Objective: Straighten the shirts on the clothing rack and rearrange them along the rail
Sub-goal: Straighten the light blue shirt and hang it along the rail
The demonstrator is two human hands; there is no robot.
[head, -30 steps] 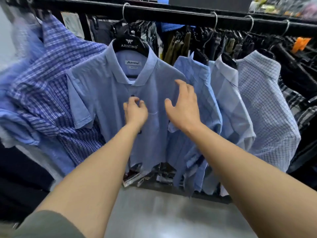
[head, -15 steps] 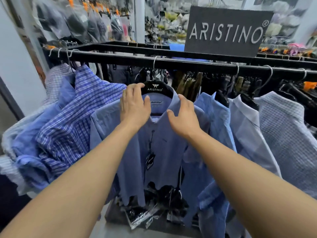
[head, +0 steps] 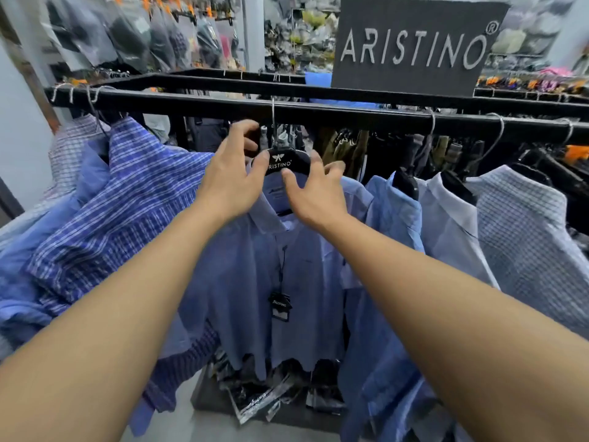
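Observation:
A plain blue shirt [head: 255, 282] hangs from the black rail [head: 350, 114] on a black hanger [head: 288, 161] printed ARISTINO, with a price tag [head: 280, 306] dangling on its front. My left hand [head: 234, 177] grips the hanger's left end, thumb on its front and fingers curled behind. My right hand [head: 314, 193] holds the hanger's right shoulder at the collar, thumb just under the hanger. A dark blue checked shirt [head: 127, 199] bunches up on the left. On the right hang a light blue shirt [head: 395, 212], a pale shirt [head: 446, 224] and a grid-patterned shirt [head: 522, 237].
A dark ARISTINO sign [head: 414, 49] stands on top of the rack. Trousers on clip hangers [head: 344, 145] hang behind the rail. Crumpled plastic bags [head: 261, 400] lie on the rack's base. A wall [head: 22, 148] stands close on the left.
Both hands rose from the shirt's chest to the collar and now grasp the hanger under the rail. My view tilted up, bringing the sign into sight.

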